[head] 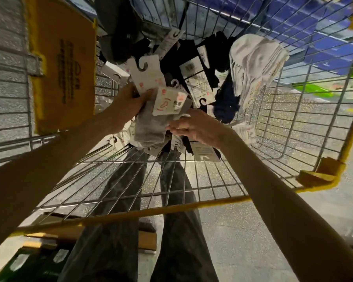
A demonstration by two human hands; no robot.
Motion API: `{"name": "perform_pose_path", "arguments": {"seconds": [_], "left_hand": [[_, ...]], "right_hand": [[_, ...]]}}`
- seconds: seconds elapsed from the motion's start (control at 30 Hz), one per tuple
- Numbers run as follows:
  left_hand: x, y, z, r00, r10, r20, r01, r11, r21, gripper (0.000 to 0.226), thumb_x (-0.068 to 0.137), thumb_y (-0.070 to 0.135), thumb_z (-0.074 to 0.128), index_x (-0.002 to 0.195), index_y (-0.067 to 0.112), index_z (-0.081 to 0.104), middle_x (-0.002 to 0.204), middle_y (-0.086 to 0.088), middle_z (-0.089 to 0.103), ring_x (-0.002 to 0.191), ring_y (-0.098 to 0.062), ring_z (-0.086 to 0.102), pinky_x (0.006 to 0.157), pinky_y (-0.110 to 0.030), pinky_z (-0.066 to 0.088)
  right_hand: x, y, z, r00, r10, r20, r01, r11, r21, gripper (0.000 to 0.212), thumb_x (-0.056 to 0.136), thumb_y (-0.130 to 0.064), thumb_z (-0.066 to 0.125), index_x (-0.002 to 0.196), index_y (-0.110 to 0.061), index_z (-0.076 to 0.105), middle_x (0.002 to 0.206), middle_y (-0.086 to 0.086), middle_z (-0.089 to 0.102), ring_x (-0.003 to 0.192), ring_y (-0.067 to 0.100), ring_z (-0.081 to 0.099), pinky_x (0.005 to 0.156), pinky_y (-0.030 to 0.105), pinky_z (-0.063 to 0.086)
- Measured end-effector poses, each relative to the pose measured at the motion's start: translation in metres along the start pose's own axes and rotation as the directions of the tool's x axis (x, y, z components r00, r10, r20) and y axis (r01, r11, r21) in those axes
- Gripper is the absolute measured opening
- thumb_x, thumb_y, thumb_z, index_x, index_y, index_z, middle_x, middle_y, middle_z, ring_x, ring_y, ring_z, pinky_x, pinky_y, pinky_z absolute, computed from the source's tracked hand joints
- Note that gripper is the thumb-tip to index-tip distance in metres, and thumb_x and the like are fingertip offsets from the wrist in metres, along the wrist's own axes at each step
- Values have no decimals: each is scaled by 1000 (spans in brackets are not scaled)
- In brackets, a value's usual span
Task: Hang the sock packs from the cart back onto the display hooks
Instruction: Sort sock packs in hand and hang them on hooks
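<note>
I look straight down into a wire cart (pixel 192 206) with yellow trim. A heap of sock packs lies in it: black packs (pixel 196 72), a white bundle (pixel 255 64), a navy pair (pixel 226 100). My left hand (pixel 128 102) grips grey sock packs (pixel 151 127) with white card headers (pixel 167 100) and small plastic hooks. My right hand (pixel 194 125) reaches in from the right and its fingertips pinch the lower edge of the same grey packs. No display hooks are in view.
A yellow plastic flap (pixel 63 64) of the child seat stands at the cart's left. Through the wire I see my dark trousers (pixel 126 220) and speckled floor. Cardboard and green boxes (pixel 29 261) lie at the lower left. Blue shelving (pixel 293 27) runs past the far end.
</note>
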State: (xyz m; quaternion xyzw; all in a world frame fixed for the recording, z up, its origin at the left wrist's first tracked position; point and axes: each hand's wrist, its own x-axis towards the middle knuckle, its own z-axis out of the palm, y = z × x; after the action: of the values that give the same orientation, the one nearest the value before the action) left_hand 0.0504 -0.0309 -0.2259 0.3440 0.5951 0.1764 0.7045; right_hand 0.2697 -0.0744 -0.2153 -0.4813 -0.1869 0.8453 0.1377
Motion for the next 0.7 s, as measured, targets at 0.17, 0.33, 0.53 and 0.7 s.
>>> {"name": "perform_pose_path", "arguments": {"seconds": [0.17, 0.33, 0.53, 0.7], "left_hand": [[-4, -4, 6, 996, -86, -16, 84, 990, -117, 20, 105, 21, 48, 123, 24, 56, 108, 7, 74, 102, -13, 70, 76, -31, 59], [-2, 11, 17, 987, -148, 58, 157, 958, -238, 43, 99, 53, 47, 138, 34, 45, 118, 8, 72, 109, -12, 70, 80, -34, 61], [-9, 6, 37, 990, -64, 125, 75, 994, -82, 86, 72, 26, 81, 141, 18, 30, 131, -2, 62, 114, -16, 67, 87, -38, 60], [-7, -12, 43, 996, -88, -23, 88, 996, -9, 85, 69, 4, 85, 139, 12, 37, 121, 3, 65, 98, 0, 69, 71, -19, 58]], "right_hand": [[12, -7, 16, 914, -45, -404, 33, 999, -36, 21, 86, -1, 68, 106, -8, 67, 95, 13, 69, 74, 19, 63, 77, 31, 58], [3, -15, 14, 886, -117, -448, 114, 993, -34, 17, 91, -22, 70, 102, -8, 66, 62, -1, 60, 54, 13, 55, 62, 29, 55], [-3, -24, -1, 892, -124, -435, 55, 984, -169, 25, 91, -21, 69, 105, -1, 65, 57, 2, 58, 52, 17, 59, 63, 35, 57], [-11, -5, -38, 964, 37, -262, -90, 977, -193, 40, 98, 4, 45, 136, -9, 49, 102, 20, 69, 95, 31, 69, 76, 28, 60]]}}
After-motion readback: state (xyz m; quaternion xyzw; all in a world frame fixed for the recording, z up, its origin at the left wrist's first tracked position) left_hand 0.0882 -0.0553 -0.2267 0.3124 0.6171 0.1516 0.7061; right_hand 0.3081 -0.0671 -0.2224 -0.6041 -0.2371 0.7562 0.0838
